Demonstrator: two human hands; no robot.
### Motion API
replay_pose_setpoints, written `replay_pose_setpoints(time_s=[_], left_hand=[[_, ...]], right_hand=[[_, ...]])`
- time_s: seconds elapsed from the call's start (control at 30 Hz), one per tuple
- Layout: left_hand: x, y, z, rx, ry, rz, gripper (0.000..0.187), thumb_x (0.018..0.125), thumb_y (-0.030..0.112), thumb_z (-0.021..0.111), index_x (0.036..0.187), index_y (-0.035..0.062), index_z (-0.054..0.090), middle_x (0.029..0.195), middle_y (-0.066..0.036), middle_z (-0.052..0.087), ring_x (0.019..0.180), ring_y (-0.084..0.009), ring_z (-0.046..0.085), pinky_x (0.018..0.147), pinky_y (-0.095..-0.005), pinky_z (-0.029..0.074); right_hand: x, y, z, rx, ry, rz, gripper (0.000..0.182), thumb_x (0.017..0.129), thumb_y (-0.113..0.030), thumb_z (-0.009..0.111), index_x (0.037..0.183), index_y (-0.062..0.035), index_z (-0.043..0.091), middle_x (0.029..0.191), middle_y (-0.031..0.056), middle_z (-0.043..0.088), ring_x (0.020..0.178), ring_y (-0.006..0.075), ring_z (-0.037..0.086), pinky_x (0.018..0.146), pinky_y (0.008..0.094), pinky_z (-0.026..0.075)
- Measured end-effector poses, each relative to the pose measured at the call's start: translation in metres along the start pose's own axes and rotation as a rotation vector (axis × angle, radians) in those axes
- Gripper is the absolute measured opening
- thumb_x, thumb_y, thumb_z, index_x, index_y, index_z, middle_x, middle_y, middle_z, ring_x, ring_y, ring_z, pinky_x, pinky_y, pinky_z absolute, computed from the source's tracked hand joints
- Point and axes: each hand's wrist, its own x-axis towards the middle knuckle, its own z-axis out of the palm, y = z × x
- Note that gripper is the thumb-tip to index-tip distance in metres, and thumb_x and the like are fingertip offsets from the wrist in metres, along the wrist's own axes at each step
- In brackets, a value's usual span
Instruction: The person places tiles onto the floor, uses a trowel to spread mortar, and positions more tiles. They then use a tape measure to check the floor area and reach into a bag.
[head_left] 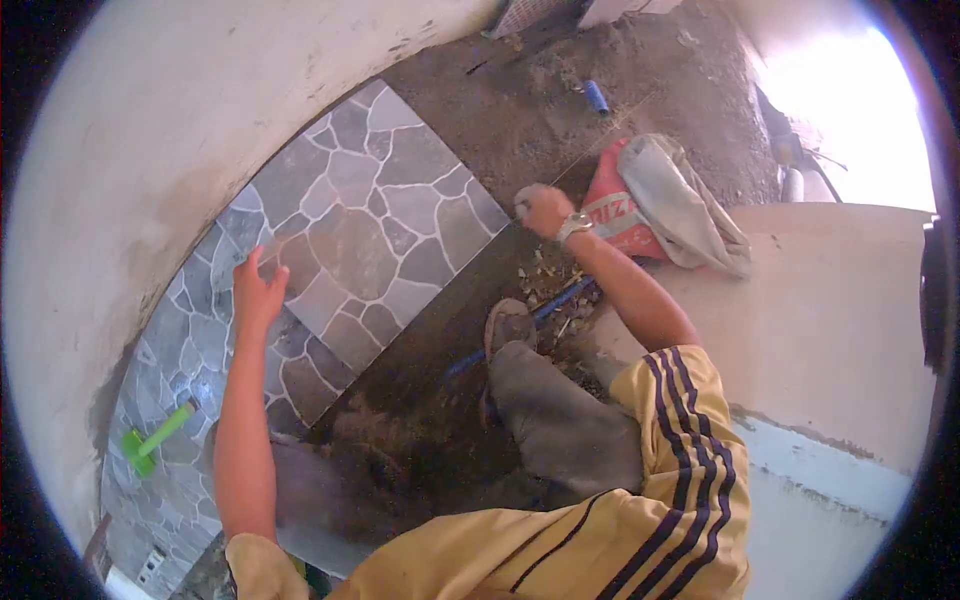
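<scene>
My left hand (260,290) is over the stone-patterned floor tiles (350,250), near the seam by the curved wall. Its thumb and forefinger are apart, and I see nothing held between them. Off the right corner of the large tile, my right hand (546,211) is closed, with a watch on the wrist. Something small and whitish shows at its fingers, too blurred to name. A thin pale line, like a string (610,128), runs from near that hand across the dirt.
A green-handled mallet (160,438) lies on the tiles at lower left. A red and grey sack (660,205) sits beside my right forearm. A blue cylinder (596,97) rests on the dirt. A blue pipe (565,299) passes by my foot. Walls stand on both sides.
</scene>
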Motion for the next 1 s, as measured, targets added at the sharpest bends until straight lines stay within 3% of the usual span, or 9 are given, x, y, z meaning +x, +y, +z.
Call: replay_pose_setpoints(time_s=[0.07,0.17,0.27,0.3,0.4,0.67,0.8,0.93,1.0], left_hand=[[-0.003,0.01,-0.006,-0.026,-0.047,-0.031,0.065,0.078,0.025,0.07,0.134,0.0043,0.045,0.128,-0.026,0.047,0.12,-0.0382,0.046,0.103,-0.0432,0.037],[0.002,-0.004,0.001,0.034,-0.094,0.076,0.072,0.075,0.022,0.073,0.138,0.0048,0.041,0.135,-0.028,0.042,0.127,-0.0392,0.039,0.106,-0.0427,0.035],[-0.012,0.017,0.0,0.124,-0.084,-0.009,0.083,0.072,0.019,0.075,0.142,0.0052,0.033,0.14,-0.032,0.035,0.134,-0.0412,0.03,0.11,-0.0421,0.031],[-0.015,0.022,0.001,0.139,-0.084,0.01,0.085,0.072,0.019,0.075,0.143,0.0062,0.031,0.141,-0.033,0.032,0.135,-0.0418,0.028,0.11,-0.0423,0.03],[-0.017,0.027,0.006,0.2,-0.114,0.044,0.09,0.07,0.018,0.076,0.146,0.0089,0.027,0.144,-0.035,0.024,0.137,-0.0438,0.024,0.111,-0.0433,0.03],[-0.029,0.028,-0.008,0.111,-0.147,-0.003,0.092,0.07,0.017,0.077,0.146,0.0122,0.026,0.149,-0.033,0.014,0.137,-0.0454,0.024,0.108,-0.0491,0.032],[-0.028,0.006,0.006,0.196,-0.062,-0.023,0.097,0.071,0.024,0.079,0.147,0.008,0.022,0.151,-0.029,0.014,0.139,-0.042,0.022,0.108,-0.0535,0.031],[-0.03,0.013,-0.01,0.25,-0.087,-0.079,0.103,0.069,0.03,0.08,0.146,0.0017,0.018,0.151,-0.028,0.015,0.14,-0.0403,0.022,0.107,-0.0529,0.032],[-0.03,0.008,-0.007,0.233,-0.074,-0.054,0.102,0.069,0.029,0.08,0.145,0.0003,0.019,0.151,-0.028,0.015,0.14,-0.041,0.022,0.107,-0.0536,0.031]], right_hand=[[-0.005,-0.021,-0.003,0.028,0.018,-0.075,0.02,0.077,-0.024,0.062,0.088,-0.0085,0.068,0.09,0.0169,0.066,0.089,0.0374,0.063,0.079,0.0461,0.051],[-0.003,-0.039,0.003,-0.133,-0.038,-0.106,0.023,0.077,-0.026,0.064,0.089,-0.0066,0.065,0.089,0.0175,0.066,0.09,0.0361,0.063,0.077,0.0458,0.051],[0.013,-0.054,-0.008,-0.288,-0.185,-0.124,0.026,0.076,-0.028,0.066,0.09,-0.0054,0.063,0.09,0.0176,0.067,0.091,0.0343,0.065,0.077,0.0467,0.051],[0.022,-0.06,-0.013,-0.319,-0.306,-0.04,0.029,0.074,-0.028,0.068,0.091,-0.0053,0.064,0.093,0.0182,0.067,0.092,0.0337,0.065,0.079,0.0475,0.052],[0.035,-0.066,-0.014,-0.356,-0.38,0.021,0.035,0.07,-0.03,0.071,0.093,-0.0046,0.065,0.096,0.0187,0.067,0.093,0.0346,0.066,0.082,0.0463,0.052],[0.028,-0.059,-0.011,-0.2,-0.293,0.14,0.034,0.068,-0.027,0.073,0.093,-0.0061,0.065,0.099,0.0197,0.066,0.096,0.0397,0.063,0.081,0.0469,0.052],[0.032,-0.04,0.012,-0.087,-0.145,-0.101,0.04,0.07,-0.03,0.074,0.1,-0.0075,0.061,0.099,0.0186,0.063,0.096,0.0398,0.06,0.081,0.0489,0.049],[0.025,-0.064,0.003,-0.101,-0.07,-0.078,0.036,0.064,-0.026,0.076,0.089,-0.0026,0.062,0.094,0.0198,0.063,0.092,0.0376,0.06,0.079,0.0452,0.048],[0.027,-0.06,0.003,-0.067,-0.104,-0.112,0.043,0.068,-0.035,0.076,0.092,-0.0038,0.058,0.093,0.0194,0.062,0.091,0.0396,0.059,0.076,0.0478,0.048]])
